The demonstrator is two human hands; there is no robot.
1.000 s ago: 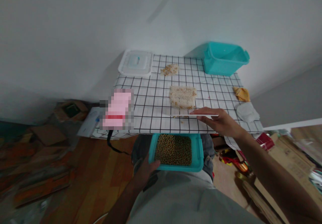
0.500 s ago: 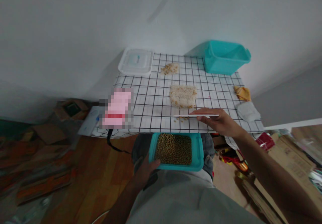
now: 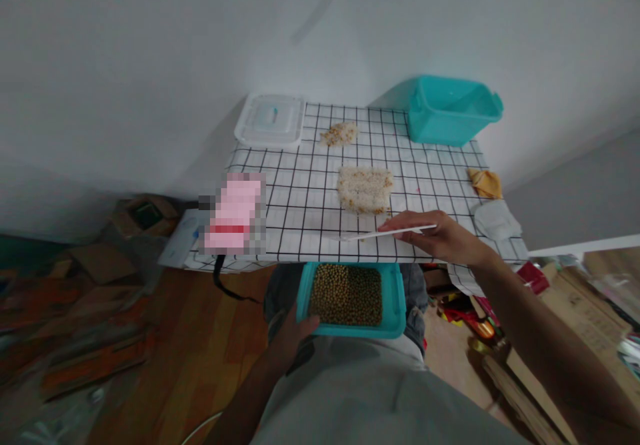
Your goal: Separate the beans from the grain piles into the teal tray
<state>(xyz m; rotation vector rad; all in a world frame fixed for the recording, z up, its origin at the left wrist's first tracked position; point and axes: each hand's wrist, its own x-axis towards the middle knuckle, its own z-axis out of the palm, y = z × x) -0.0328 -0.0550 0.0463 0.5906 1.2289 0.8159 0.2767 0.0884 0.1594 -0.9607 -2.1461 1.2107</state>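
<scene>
My left hand [image 3: 299, 331] grips the near left corner of a teal plastic container [image 3: 393, 330], its thumb over the rim. Small round greenish-tan beans [image 3: 345, 295] fill the container, which sits at my lap below the table's front edge. Above that edge, my right hand [image 3: 433, 235] pinches a thin white flat tool [image 3: 373, 234] that points left, low over the cloth. The tool's exact kind is unclear. Just beyond it lies a rectangular bed of pale grains [image 3: 365, 190] with yellow bits along its near edge. A smaller pile of mixed grains [image 3: 341, 134] lies farther back.
A white checked cloth [image 3: 300, 198] covers the table. A clear lid [image 3: 270, 121] lies at back left, a teal bin [image 3: 453, 111] stands at back right. A blurred pink object [image 3: 233, 211] is at left; a yellow cloth [image 3: 485, 183] and white cloth [image 3: 497, 219] at right.
The white tool has tilted, its left end now lower and nearer the front edge. Loose yellow bits seen below it earlier no longer show. My left hand stays on the container.
</scene>
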